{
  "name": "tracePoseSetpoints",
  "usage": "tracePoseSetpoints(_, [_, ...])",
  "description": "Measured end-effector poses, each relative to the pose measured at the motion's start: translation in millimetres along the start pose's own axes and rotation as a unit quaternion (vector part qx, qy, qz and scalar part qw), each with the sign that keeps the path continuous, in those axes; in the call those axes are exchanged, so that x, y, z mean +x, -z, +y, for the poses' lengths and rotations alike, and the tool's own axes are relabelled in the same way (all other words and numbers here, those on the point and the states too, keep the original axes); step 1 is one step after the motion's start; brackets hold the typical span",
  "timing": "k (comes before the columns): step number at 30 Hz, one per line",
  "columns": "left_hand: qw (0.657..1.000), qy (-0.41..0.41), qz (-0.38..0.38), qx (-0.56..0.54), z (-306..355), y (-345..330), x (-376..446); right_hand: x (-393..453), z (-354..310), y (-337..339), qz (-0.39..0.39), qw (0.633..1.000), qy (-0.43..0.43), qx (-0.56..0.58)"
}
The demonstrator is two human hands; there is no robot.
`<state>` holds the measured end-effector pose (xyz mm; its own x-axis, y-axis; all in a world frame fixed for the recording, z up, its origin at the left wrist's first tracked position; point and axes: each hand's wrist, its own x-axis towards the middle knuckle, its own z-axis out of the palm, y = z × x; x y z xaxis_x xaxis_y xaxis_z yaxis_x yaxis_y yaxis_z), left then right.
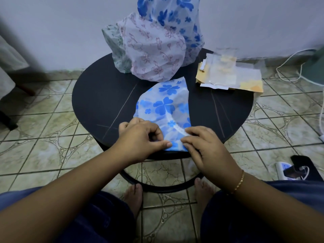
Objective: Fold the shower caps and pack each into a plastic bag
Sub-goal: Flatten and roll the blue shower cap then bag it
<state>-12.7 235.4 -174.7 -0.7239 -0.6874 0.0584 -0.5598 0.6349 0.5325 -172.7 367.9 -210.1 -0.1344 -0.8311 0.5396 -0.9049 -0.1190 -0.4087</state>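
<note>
A white shower cap with blue flowers [164, 104] lies folded flat on the round dark table [98, 95], reaching from the middle to the near edge. My left hand [140, 137] pinches its near edge between thumb and fingers. My right hand [205, 146] pinches the same edge just to the right, by the elastic hem. Behind it stands a pile of unfolded caps: a pink-flowered cap [152, 50], a green-patterned cap [115, 44] and another blue-flowered cap [177, 16]. A stack of clear plastic bags [228, 72] lies at the table's right.
The table stands against a white wall on a tiled floor [43, 123]. A power strip [287, 170] with plugs and a dark phone lie on the floor at the right, with white cables [289, 67] behind. My knees and bare feet are below the table's near edge.
</note>
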Motion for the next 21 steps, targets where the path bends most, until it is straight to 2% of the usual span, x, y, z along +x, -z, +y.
tracePoseSetpoints(3, [1.000, 0.002, -0.004, -0.012, 1, 0, 0, -5, 7, 4, -0.012, 0.994, 0.052, -0.100])
tracePoseSetpoints(6, [1.000, -0.007, 0.004, 0.007, 1, -1, -2, -7, 8, 7, -0.024, 0.990, 0.056, -0.128])
tracePoseSetpoints(11, [0.991, -0.115, 0.044, 0.050, -7, 1, -4, -6, 4, 10, -0.005, 0.983, 0.079, -0.163])
tracePoseSetpoints(15, [0.985, -0.170, 0.026, 0.009, -16, 4, -2, 1, 6, 14, -0.018, 0.990, 0.072, -0.121])
tracePoseSetpoints(19, [0.981, -0.192, 0.005, -0.004, -15, 9, -1, 8, 10, 17, -0.033, 0.999, 0.010, -0.040])
tracePoseSetpoints(21, [0.974, -0.225, -0.006, 0.026, -13, 13, 0, 10, 10, 17, -0.032, 0.999, -0.021, -0.016])
